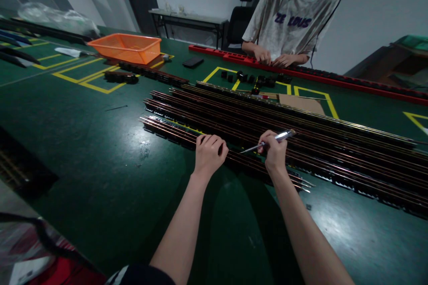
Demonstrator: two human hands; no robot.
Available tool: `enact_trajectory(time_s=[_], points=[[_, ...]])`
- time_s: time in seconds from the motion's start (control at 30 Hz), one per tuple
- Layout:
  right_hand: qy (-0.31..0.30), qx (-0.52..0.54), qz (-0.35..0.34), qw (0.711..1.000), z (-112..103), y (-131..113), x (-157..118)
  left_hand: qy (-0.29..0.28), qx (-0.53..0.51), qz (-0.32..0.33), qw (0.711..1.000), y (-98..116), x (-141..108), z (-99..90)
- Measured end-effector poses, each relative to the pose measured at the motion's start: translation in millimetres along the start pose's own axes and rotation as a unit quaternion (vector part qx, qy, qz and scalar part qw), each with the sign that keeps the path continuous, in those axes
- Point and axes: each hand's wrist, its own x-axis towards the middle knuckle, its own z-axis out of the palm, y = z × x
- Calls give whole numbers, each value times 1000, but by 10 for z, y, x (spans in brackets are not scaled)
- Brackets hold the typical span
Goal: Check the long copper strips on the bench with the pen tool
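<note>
A short dark strip with copper-coloured rods (174, 132) lies nearest me on the green table (110, 213). My left hand (210, 153) rests on it near its middle, fingers bent around its far edge. My right hand (274, 151) is closed around a slim screwdriver-like tool (284, 135) with a clear handle. Its thin metal tip points left and down, close to the strip, just right of my left hand; whether it touches cannot be made out. Longer dark strips with similar rods (334, 142) lie side by side beyond both hands.
An orange basket (129, 49) stands at the back left, near a black flat object (193, 62). Small black parts (264, 81) and cardboard (301, 103) lie beyond the strips. Across the table, a person (287, 31) has both hands at a long red strip (351, 83).
</note>
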Motion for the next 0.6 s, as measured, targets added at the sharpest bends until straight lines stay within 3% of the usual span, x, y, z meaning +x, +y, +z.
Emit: enact_trajectory(time_s=[0.3,0.6], points=[[1,-3,-1,1000,7,1,-3,-54,23,-17,998,48,13,-23],[-7,8,5,1000,46,2,-18,-48,19,-28,998,6,28,-48]])
